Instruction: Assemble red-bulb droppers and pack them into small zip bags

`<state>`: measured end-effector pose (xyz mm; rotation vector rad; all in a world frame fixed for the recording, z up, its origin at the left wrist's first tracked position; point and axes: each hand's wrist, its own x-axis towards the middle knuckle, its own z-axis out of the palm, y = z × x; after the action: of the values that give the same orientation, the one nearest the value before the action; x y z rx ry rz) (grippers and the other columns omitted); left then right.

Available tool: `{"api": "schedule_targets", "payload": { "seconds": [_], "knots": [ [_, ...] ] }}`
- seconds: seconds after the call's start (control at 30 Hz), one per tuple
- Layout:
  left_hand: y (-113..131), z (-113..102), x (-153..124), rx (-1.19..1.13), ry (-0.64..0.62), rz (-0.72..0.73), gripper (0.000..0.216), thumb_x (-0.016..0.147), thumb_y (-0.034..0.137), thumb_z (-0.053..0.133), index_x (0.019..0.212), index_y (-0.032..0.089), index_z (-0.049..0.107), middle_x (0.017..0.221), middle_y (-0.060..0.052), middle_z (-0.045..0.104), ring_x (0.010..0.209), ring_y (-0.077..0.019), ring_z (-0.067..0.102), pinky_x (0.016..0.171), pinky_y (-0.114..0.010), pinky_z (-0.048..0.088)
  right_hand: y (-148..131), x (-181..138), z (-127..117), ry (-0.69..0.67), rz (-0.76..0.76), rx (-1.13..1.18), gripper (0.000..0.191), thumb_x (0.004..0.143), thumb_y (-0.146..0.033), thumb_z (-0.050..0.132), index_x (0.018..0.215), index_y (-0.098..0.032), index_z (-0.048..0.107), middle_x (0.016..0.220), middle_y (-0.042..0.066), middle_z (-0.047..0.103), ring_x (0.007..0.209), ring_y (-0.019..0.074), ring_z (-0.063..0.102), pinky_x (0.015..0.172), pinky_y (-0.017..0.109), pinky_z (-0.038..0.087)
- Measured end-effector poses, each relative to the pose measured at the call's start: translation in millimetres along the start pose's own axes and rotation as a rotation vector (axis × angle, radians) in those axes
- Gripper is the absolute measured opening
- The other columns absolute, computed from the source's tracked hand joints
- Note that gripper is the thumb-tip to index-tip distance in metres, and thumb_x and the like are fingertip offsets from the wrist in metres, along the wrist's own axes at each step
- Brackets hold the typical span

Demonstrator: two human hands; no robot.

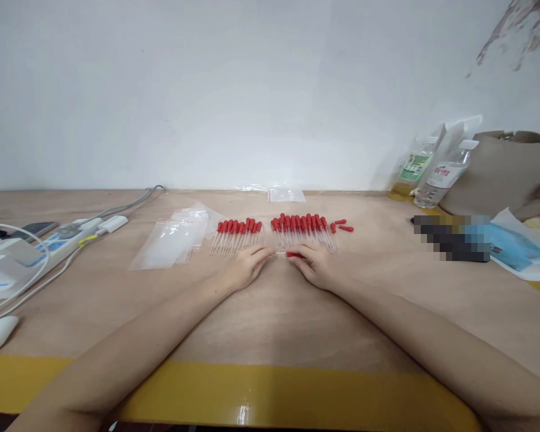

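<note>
My left hand [252, 264] is closed near the table's middle, its fingertips at the end of a thin clear tube [279, 254]. Facing it, my right hand [317, 264] pinches a red rubber bulb [292, 255]. Tube and bulb lie in line, like a dropper; whether they are joined I cannot make out. Behind my left hand lies a row of red-topped droppers [238, 228]. A second row of droppers [299, 223] lies behind my right hand, partly covered by it. Loose red bulbs [345, 228] rest to the right of that row.
Clear plastic bags [168, 240] lie left of the droppers, and another bag [287, 195] is by the wall. A power strip [54, 246] with cables stands at the left. Two bottles [445, 174], a grey bag [508, 168] and a blue packet [517, 246] are at the right.
</note>
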<state>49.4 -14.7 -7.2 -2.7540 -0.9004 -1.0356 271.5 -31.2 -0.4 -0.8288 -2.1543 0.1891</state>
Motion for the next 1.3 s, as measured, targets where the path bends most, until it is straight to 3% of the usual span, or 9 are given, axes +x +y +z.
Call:
{"api": "schedule_targets", "payload": {
  "seconds": [0.3,0.67,0.83,1.1,1.3],
  "knots": [
    [-3,1,-1,-0.006,-0.020,0.025,0.029,0.088,0.018,0.038,0.110,0.018,0.057,0.097,-0.008,0.062,0.084,-0.0142,0.060,0.072,-0.027,0.050,-9,3,-3,-0.034,0.064,-0.042,0.016,0.085,-0.027,0.046,0.093,-0.021,0.058,0.085,0.003,0.064,0.076,0.0147,0.059,0.068,0.028,0.048],
    [1,-1,1,0.005,-0.009,0.076,0.027,0.087,0.015,0.039,0.105,0.015,0.059,0.088,-0.008,0.064,0.079,-0.0141,0.061,0.068,-0.025,0.050,-8,3,-1,-0.018,0.018,-0.037,0.014,0.085,-0.025,0.044,0.088,-0.020,0.057,0.081,0.003,0.062,0.075,0.0141,0.058,0.067,0.027,0.046],
    [2,-4,3,0.027,-0.044,0.093,0.028,0.088,0.016,0.038,0.105,0.014,0.060,0.081,-0.007,0.063,0.071,-0.0136,0.058,0.063,-0.024,0.049,-11,3,-3,-0.004,-0.016,-0.082,0.014,0.086,-0.024,0.043,0.087,-0.021,0.057,0.079,0.003,0.062,0.072,0.0137,0.057,0.064,0.027,0.046],
    [7,-4,4,0.220,-0.068,0.157,0.029,0.087,0.012,0.035,0.105,0.014,0.058,0.085,-0.007,0.062,0.075,-0.0147,0.058,0.068,-0.026,0.049,2,0,8,0.024,-0.167,-0.268,0.020,0.088,-0.024,0.040,0.085,-0.017,0.058,0.077,0.007,0.061,0.073,0.0171,0.053,0.068,0.030,0.043],
    [5,-1,6,0.108,0.055,0.075,0.022,0.088,0.022,0.042,0.101,0.016,0.059,0.085,-0.006,0.062,0.075,-0.0134,0.059,0.067,-0.024,0.049,9,5,1,0.030,-0.117,-0.173,0.015,0.086,-0.025,0.046,0.087,-0.017,0.058,0.078,0.006,0.060,0.075,0.0167,0.052,0.069,0.031,0.042]
  ]
}}
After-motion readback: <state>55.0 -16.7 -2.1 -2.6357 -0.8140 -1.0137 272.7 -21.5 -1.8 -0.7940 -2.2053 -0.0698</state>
